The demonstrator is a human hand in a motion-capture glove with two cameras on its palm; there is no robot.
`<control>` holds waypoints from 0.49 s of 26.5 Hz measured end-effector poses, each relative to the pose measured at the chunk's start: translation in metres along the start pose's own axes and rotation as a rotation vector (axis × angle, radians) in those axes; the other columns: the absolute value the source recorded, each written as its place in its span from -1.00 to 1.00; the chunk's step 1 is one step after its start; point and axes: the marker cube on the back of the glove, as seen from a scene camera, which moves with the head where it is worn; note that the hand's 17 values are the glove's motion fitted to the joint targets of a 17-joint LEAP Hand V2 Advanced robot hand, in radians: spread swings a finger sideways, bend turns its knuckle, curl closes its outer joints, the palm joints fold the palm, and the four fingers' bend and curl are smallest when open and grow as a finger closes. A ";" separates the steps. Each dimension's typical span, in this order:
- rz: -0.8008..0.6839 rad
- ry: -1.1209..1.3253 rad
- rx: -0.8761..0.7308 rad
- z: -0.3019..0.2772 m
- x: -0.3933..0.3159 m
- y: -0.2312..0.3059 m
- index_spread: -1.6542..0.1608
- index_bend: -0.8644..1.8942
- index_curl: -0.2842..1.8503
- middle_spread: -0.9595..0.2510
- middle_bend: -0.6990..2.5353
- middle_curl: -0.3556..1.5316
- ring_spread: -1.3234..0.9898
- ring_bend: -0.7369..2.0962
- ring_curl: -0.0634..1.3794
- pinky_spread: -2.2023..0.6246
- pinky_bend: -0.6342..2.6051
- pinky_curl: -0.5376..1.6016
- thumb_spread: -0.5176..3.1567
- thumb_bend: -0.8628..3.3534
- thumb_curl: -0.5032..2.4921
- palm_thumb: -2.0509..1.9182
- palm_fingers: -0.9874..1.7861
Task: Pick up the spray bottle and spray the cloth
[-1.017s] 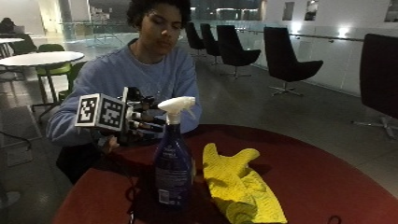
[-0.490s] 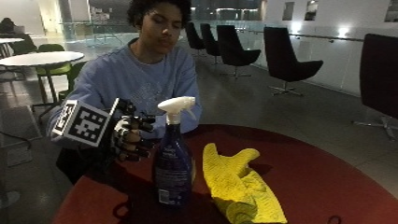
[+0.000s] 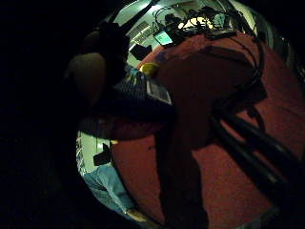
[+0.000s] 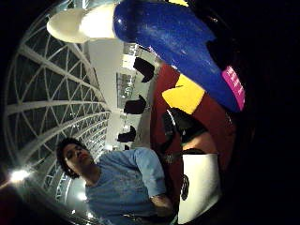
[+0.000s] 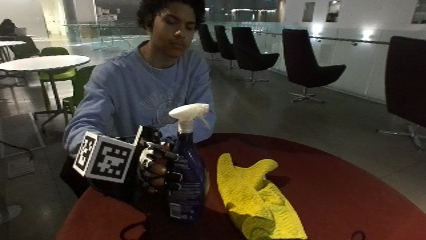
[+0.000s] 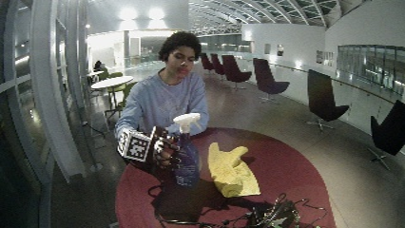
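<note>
While the spray bottle stands upright on the red round table, long axis vertical w/ its white trigger head on top and nozzle aimed toward the yellow cloth, the gloved right hand is at the bottle's body from the side away from the cloth, fingers curled round it. Cloth lies crumpled just beside the bottle, long axis running from the person toward the near table edge. In the thumb-side palm view the blue bottle fills much of the pic, so close to the palm. Bare hand: can't tell.
</note>
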 end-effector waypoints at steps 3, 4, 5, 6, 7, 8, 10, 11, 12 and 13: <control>0.006 -0.019 0.012 0.008 0.002 -0.008 0.42 -0.36 -0.60 0.60 -0.45 -0.23 0.17 -0.15 -0.41 0.69 -0.27 -0.12 -0.15 -0.60 -0.40 0.43 0.07; 0.009 -0.023 0.020 0.011 0.002 -0.010 0.42 -0.37 -0.61 0.60 -0.44 -0.23 0.16 -0.14 -0.41 0.69 -0.26 -0.12 -0.16 -0.60 -0.40 0.44 0.07; 0.011 -0.025 0.032 0.013 0.003 -0.012 0.42 -0.37 -0.62 0.59 -0.43 -0.23 0.16 -0.13 -0.41 0.70 -0.26 -0.12 -0.16 -0.60 -0.40 0.44 0.07; 0.013 -0.025 0.048 0.015 0.004 -0.014 0.43 -0.37 -0.62 0.59 -0.43 -0.22 0.16 -0.12 -0.41 0.70 -0.26 -0.12 -0.17 -0.60 -0.40 0.44 0.08; 0.013 -0.024 0.066 0.017 0.005 -0.015 0.43 -0.37 -0.63 0.59 -0.42 -0.22 0.15 -0.11 -0.41 0.70 -0.25 -0.12 -0.17 -0.60 -0.40 0.44 0.09; 0.013 -0.020 0.084 0.019 0.006 -0.016 0.43 -0.37 -0.64 0.58 -0.41 -0.22 0.15 -0.10 -0.40 0.70 -0.24 -0.12 -0.18 -0.60 -0.40 0.45 0.10; 0.015 -0.013 0.111 0.021 0.007 -0.018 0.43 -0.36 -0.64 0.56 -0.41 -0.22 0.14 -0.08 -0.40 0.70 -0.24 -0.13 -0.19 -0.60 -0.39 0.46 0.14; 0.016 -0.010 0.120 0.021 0.008 -0.019 0.43 -0.34 -0.64 0.56 -0.41 -0.21 0.13 -0.08 -0.41 0.70 -0.24 -0.13 -0.19 -0.60 -0.39 0.46 0.16; 0.016 -0.006 0.128 0.021 0.008 -0.019 0.43 -0.34 -0.64 0.55 -0.40 -0.21 0.13 -0.07 -0.40 0.70 -0.24 -0.13 -0.20 -0.60 -0.39 0.46 0.17; 0.015 -0.003 0.137 0.021 0.008 -0.020 0.43 -0.34 -0.64 0.54 -0.40 -0.21 0.12 -0.06 -0.40 0.70 -0.23 -0.13 -0.20 -0.60 -0.39 0.47 0.18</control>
